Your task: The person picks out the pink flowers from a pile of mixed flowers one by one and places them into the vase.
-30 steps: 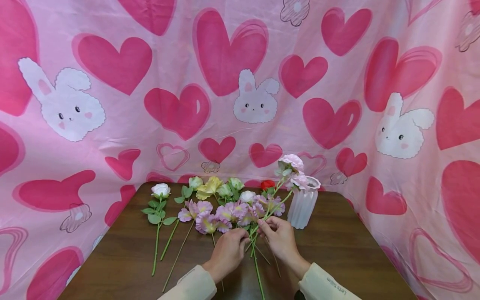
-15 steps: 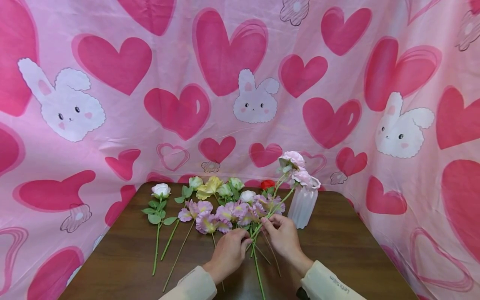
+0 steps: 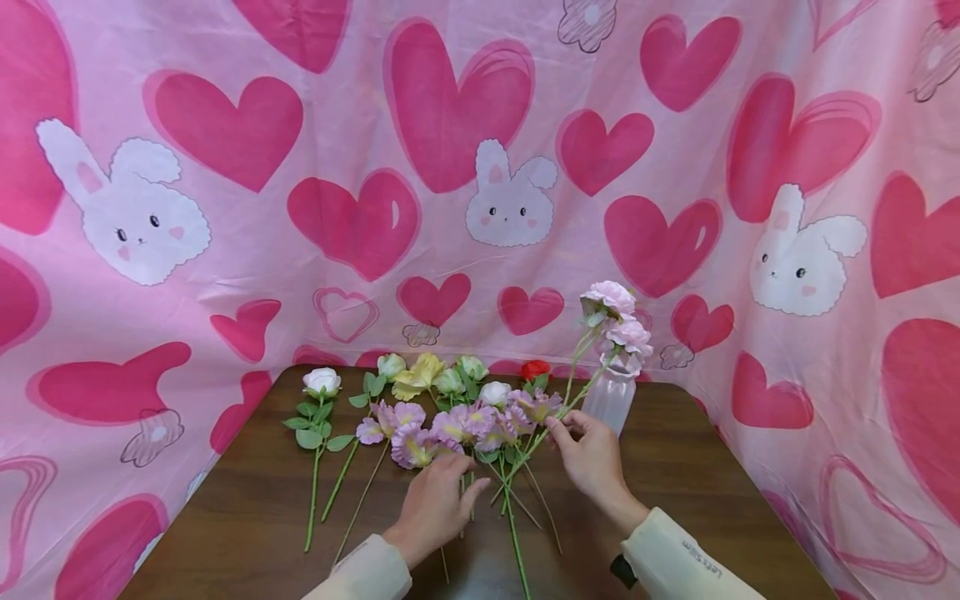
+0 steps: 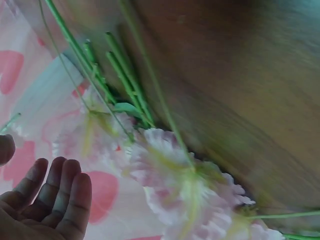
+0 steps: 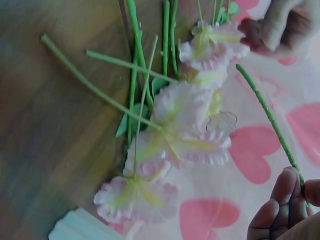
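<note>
Stem (image 5: pixel 270 119) of two pink blooms (image 3: pixel 628 335) is pinched between thumb and fingers of the right hand (image 3: pixel 592 458). Both blooms are raised above the bench (image 3: pixel 247 508), the lower one overlapping the mouth of the upright vase (image 3: pixel 609 403) in the head view; contact cannot be determined. Left hand (image 3: pixel 431 508) holds nothing, fingers loosely extended, thumb well apart, positioned near the mauve flowers (image 3: pixel 461 423) lying mid-bench. White rose (image 3: pixel 322 382) lies at far left; yellow flower (image 3: pixel 422 375) and red flower (image 3: pixel 536 369) lie toward the rear.
</note>
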Demonstrator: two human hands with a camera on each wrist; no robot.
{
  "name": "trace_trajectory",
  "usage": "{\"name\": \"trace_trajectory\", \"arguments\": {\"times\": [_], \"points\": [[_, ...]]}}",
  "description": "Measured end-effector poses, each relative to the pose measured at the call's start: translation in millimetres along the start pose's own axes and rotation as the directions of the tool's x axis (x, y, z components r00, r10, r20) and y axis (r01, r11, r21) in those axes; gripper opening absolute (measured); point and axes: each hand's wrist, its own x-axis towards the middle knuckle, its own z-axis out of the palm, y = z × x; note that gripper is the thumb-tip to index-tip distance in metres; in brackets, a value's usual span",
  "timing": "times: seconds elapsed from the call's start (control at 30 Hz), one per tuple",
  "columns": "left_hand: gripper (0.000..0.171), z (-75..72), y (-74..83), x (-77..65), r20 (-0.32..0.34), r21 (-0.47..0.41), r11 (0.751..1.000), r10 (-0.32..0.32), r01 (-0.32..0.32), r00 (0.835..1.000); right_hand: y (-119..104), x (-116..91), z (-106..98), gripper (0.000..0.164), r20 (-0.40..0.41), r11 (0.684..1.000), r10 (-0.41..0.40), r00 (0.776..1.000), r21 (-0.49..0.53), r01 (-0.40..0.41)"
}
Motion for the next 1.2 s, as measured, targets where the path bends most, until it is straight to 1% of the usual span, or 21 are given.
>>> {"name": "trace_trajectory", "arguments": {"times": [0.13, 0.27, 0.4, 0.57, 0.7, 0.83, 1.03, 1.2], "points": [[0.02, -3.7, -7.5, -4.3, -0.022, 0.049, 0.999, -0.003, 0.004, 1.0, -0.2, 5.9, -8.5, 0.023, -0.032, 0.998, -0.046, 0.998, -0.04, 0.045], [0.021, -6.5, -16.0, -9.5, -0.025, 0.075, 0.997, -0.014, 0.015, 1.0, -0.5, 11.7, -17.0, 0.022, -0.056, 0.997, -0.067, 0.996, -0.048, 0.064], [0.025, -9.4, -24.9, -14.7, 0.004, 0.1, 0.994, -0.048, 0.047, 0.999, 0.3, 17.2, -25.2, 0.022, -0.082, 0.995, -0.079, 0.993, -0.068, 0.074], [0.037, -13.9, -32.4, -19.5, 0.069, 0.131, 0.987, -0.102, 0.093, 0.992, 0.2, 24.2, -34.8, 0.022, -0.121, 0.987, -0.114, 0.986, -0.123, 0.099], [0.044, -17.4, -37.4, -22.4, 0.097, 0.161, 0.982, -0.116, 0.099, 0.989, -0.9, 29.9, -41.3, 0.021, -0.139, 0.984, -0.121, 0.983, -0.147, 0.1], [0.048, -21.3, -43.4, -25.8, 0.111, 0.187, 0.977, -0.129, 0.106, 0.985, -2.4, 34.7, -47.5, 0.019, -0.152, 0.979, -0.139, 0.979, -0.166, 0.114], [0.056, -28.6, -50.9, -29.6, 0.129, 0.191, 0.97, -0.18, 0.154, 0.975, -4.4, 41.1, -57.0, 0.021, -0.177, 0.975, -0.153, 0.972, -0.185, 0.12], [0.058, -31.3, -54.4, -32.1, 0.106, 0.184, 0.971, -0.175, 0.153, 0.979, -6.7, 48.0, -64.2, 0.02, -0.21, 0.975, -0.169, 0.963, -0.181, 0.131]]}}
